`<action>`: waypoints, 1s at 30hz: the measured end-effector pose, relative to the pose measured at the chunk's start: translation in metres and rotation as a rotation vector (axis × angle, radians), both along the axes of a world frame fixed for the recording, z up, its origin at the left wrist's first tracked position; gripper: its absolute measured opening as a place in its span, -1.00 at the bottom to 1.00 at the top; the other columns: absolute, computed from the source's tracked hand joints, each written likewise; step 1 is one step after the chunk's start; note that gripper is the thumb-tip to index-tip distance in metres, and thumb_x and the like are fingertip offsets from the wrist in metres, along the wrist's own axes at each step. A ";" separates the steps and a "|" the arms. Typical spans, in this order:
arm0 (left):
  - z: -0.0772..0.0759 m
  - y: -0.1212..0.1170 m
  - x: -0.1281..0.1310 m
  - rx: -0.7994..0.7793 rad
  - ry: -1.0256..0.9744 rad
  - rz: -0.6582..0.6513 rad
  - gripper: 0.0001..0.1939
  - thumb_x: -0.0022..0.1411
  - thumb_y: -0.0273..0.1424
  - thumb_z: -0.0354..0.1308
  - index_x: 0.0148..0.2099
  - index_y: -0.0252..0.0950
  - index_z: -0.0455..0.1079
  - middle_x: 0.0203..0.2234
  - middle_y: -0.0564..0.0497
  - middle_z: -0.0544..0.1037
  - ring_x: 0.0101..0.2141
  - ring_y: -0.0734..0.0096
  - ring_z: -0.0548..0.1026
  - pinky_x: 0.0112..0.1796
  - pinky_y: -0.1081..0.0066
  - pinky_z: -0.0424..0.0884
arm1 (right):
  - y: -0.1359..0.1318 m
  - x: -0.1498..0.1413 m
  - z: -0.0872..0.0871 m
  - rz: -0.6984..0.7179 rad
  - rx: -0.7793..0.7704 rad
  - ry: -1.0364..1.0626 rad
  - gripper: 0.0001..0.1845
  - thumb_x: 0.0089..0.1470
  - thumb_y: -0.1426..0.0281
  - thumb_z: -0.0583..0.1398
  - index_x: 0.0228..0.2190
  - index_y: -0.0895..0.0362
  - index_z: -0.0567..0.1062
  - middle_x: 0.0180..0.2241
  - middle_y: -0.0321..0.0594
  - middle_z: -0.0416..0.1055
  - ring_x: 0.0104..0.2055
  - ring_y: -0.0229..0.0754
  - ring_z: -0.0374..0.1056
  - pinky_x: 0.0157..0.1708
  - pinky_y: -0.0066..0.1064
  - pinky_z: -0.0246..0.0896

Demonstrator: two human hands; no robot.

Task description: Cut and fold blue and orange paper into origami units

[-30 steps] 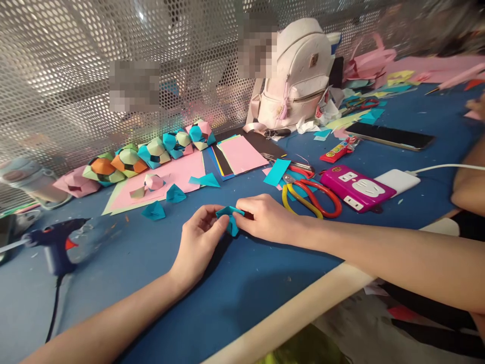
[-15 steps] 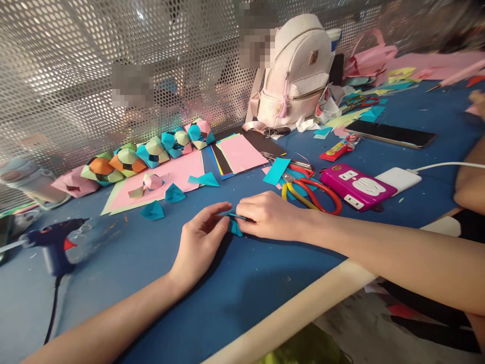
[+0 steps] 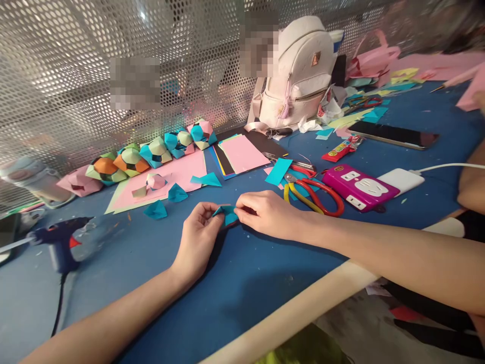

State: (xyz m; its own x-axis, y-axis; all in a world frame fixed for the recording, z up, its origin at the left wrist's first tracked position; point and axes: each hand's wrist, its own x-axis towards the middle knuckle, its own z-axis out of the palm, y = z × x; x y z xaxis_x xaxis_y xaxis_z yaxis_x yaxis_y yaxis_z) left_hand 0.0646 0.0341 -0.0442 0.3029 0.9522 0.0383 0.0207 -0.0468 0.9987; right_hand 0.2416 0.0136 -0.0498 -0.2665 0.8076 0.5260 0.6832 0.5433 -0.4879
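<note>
A small folded piece of blue paper [image 3: 228, 216] is held between my two hands, just over the blue tabletop. My left hand [image 3: 197, 235] pinches its left side between thumb and fingers. At its right edge, my right hand [image 3: 267, 215] pinches with thumb and forefinger. Beyond my hands lie several folded blue paper pieces [image 3: 177, 193], one by the edge of a pink sheet [image 3: 182, 174]. On that sheet sits a small pink and green folded paper piece [image 3: 155, 181]. A flat blue paper strip [image 3: 279, 171] rests past my right hand.
Scissors [image 3: 316, 194] with red and yellow handles and a purple power adapter [image 3: 359, 187] lie at right. A glue gun [image 3: 62, 242] stands at left. Several paper balls [image 3: 129, 159] line the mesh wall. Behind are a backpack [image 3: 297, 76] and a phone [image 3: 394, 134].
The blue paper has risen slightly and tilted, showing more of its face. My left fingers have closed in on it, and my right fingertips have moved to its right edge.
</note>
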 end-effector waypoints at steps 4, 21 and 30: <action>0.004 -0.004 0.003 -0.010 0.028 -0.049 -0.76 0.06 -0.32 0.28 -0.24 -0.28 0.36 -0.44 0.12 0.52 -0.41 0.47 0.51 -0.24 0.39 0.48 | 0.001 0.001 0.001 0.000 0.018 0.000 -0.76 0.11 0.51 0.08 -0.58 0.15 0.28 -0.59 -0.34 0.22 -0.53 -0.35 0.05 -0.47 -0.47 -0.08; 0.006 -0.002 0.003 0.014 0.084 0.023 -0.83 0.10 -0.29 0.23 -0.31 -0.25 0.36 -0.65 0.18 0.43 -0.62 0.56 0.34 -0.45 0.50 0.34 | -0.003 -0.009 0.007 0.041 -0.179 0.188 -0.81 0.10 0.50 0.12 -0.55 0.17 0.36 -0.60 -0.36 0.28 -0.56 -0.38 0.09 -0.50 -0.51 -0.04; 0.010 -0.005 0.001 0.110 0.255 0.013 -0.71 0.09 -0.25 0.26 -0.15 -0.27 0.45 -0.54 0.10 0.51 -0.52 0.46 0.42 -0.47 0.49 0.31 | -0.003 -0.008 0.011 -0.018 -0.299 0.274 -0.75 0.01 0.49 0.09 -0.66 0.14 0.23 -0.69 -0.44 0.09 -0.59 -0.39 -0.03 -0.59 -0.53 -0.14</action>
State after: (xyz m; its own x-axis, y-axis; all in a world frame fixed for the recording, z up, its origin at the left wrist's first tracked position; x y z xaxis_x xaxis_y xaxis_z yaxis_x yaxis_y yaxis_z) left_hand 0.0658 0.0288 -0.0345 0.3041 0.9504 0.0655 0.2723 -0.1526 0.9500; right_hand 0.2335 0.0103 -0.0393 -0.1331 0.9390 0.3172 0.5141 0.3390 -0.7879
